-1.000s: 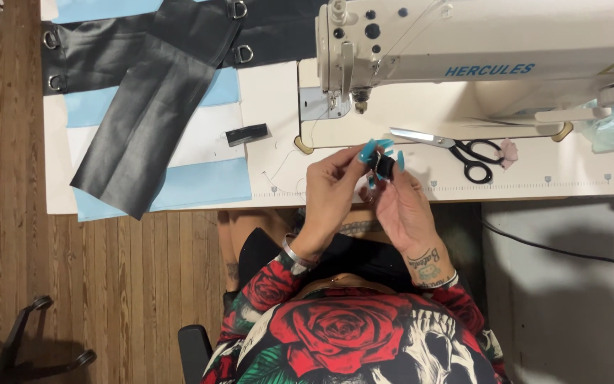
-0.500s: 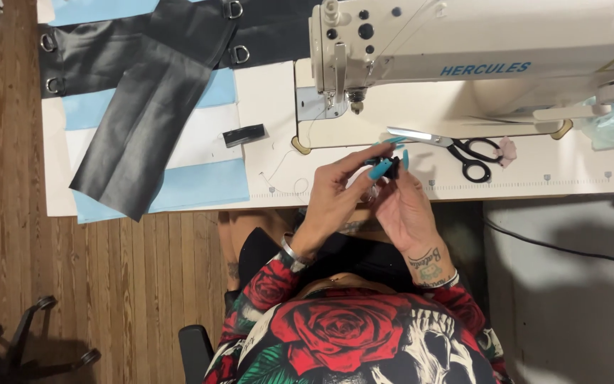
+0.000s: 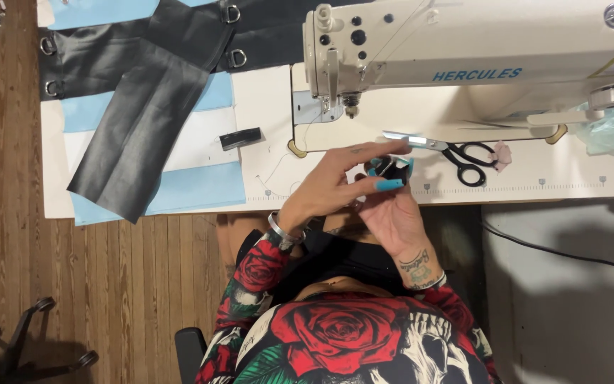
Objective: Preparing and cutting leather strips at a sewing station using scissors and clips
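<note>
Table edge beneath hands, small black piece

Both hands meet just right of the frame's centre. The left hand comes up from the lower middle, its forearm slanting toward the upper right, a bracelet on the wrist. Its fingers are stretched out long and nearly straight, pointing right, with the thumb lying below them. The right hand sits just under and to the right, back of the hand facing up, its forearm running down toward the lower right with a tattoo at the wrist. Its fingers curl upward to meet the left fingertips, pinched together on something small.
</note>
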